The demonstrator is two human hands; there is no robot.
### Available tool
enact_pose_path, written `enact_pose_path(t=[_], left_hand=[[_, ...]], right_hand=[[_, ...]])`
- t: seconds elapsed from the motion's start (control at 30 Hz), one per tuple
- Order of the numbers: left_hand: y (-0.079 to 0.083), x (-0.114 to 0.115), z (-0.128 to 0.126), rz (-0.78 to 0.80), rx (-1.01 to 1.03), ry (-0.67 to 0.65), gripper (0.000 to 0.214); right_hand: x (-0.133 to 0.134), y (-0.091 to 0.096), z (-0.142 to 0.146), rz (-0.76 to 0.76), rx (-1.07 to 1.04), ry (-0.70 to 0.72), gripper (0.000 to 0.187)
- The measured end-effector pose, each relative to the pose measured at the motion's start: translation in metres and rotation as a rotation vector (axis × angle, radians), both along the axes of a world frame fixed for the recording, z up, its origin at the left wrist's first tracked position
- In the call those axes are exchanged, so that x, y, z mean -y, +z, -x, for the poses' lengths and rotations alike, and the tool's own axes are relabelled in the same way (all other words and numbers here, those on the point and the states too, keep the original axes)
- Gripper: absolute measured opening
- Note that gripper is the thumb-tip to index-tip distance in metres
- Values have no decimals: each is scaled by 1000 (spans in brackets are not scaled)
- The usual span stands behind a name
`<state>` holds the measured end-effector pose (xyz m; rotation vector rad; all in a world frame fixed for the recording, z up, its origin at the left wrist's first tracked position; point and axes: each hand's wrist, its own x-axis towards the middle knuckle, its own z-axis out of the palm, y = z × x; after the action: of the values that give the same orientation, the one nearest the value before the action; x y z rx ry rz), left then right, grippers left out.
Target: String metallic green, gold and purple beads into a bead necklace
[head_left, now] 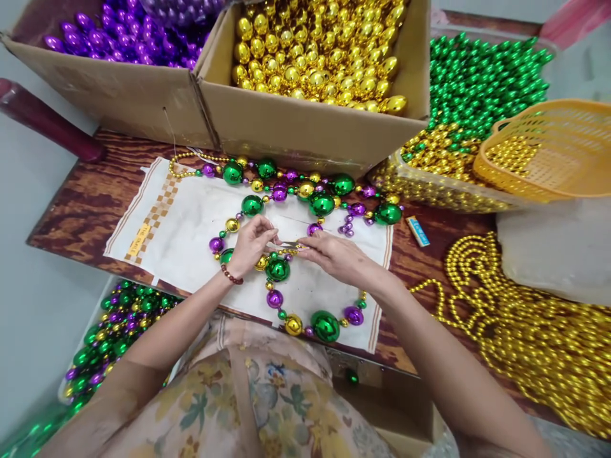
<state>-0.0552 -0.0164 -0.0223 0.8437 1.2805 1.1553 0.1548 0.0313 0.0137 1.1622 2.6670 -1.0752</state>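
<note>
My left hand (254,243), a bracelet at its wrist, is closed in a pinch on the thin string of a bead necklace (277,270). My right hand (337,256) is closed around small thread snips (289,244), their dark blades pointing left towards the pinched fingertips. The necklace, with large and small green, purple and gold balls, loops below and around both hands on a white cloth (176,222). Just beyond it lies another strand of mixed beads (233,172). A small cluster of purple beads (347,226) rests right of the necklace.
Cardboard boxes of purple beads (128,38) and gold beads (315,60) stand behind the cloth. At right are a tub of green beads (491,83), an orange basket (548,152), a small blue-and-white packet (418,231) and piled gold bead strands (539,343). Mixed beads (119,324) fill a lower-left container.
</note>
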Motion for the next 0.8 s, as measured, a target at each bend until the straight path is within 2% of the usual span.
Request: enact_pose_path(t=[0.17,0.47,0.8], left_hand=[[-2,0,0,-25,-10,1,32],[-3,-2,0,-5,-24,-3,31],[-2,-2,0,-3,-43,-7,29]], right_hand=[[-11,-1,7,155,-110,75,29],[-19,-5,16,211,-148,127,24],[-19,-12,14,269,-220,71,21]])
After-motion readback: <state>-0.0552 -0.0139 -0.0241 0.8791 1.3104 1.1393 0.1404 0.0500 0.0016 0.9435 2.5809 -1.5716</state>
